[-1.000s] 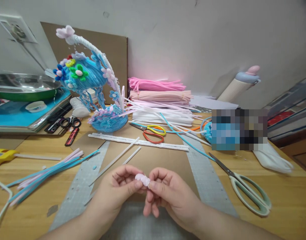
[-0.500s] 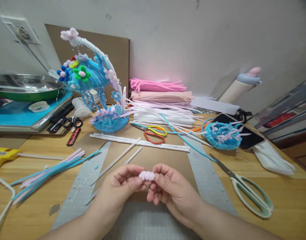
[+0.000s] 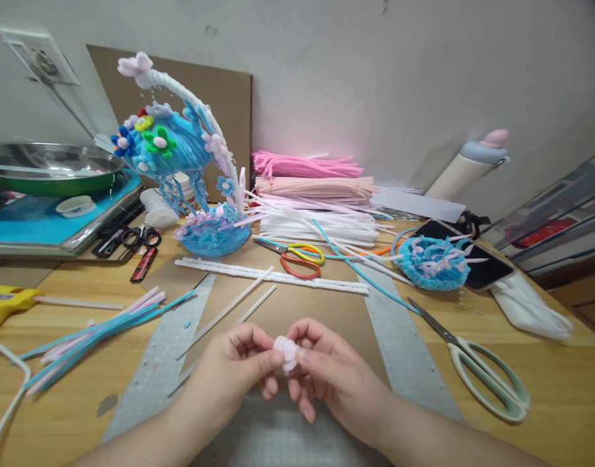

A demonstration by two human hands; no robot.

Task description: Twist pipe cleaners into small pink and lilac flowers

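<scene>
A small pale pink fuzzy piece (image 3: pixel 285 352) is pinched between both hands, low in the middle of the head view. My left hand (image 3: pixel 246 366) grips its left side between thumb and forefinger. On the right side, the thumb and forefinger of my right hand (image 3: pixel 326 366) hold it too. Both hands are over brown cardboard (image 3: pixel 336 314) that lies on a grey cutting mat (image 3: pixel 409 337). Just beyond them lie clear sticks (image 3: pixel 229 310) and long white fuzzy stems (image 3: pixel 273 275).
A blue flowered jellyfish-like model (image 3: pixel 175 146) stands at the back left. Behind the mat are bundles of pink and white stems (image 3: pixel 317 188) and red-yellow scissors (image 3: pixel 302 261). Large scissors (image 3: pixel 487 376) lie right, near a blue fuzzy piece (image 3: pixel 433 263). A yellow glue gun (image 3: pixel 8 305) is far left.
The pale pink piece has turned between my fingers from lying lengthwise to a rounder, tilted view and is slightly lower. The fingers of both hands have shifted a little.
</scene>
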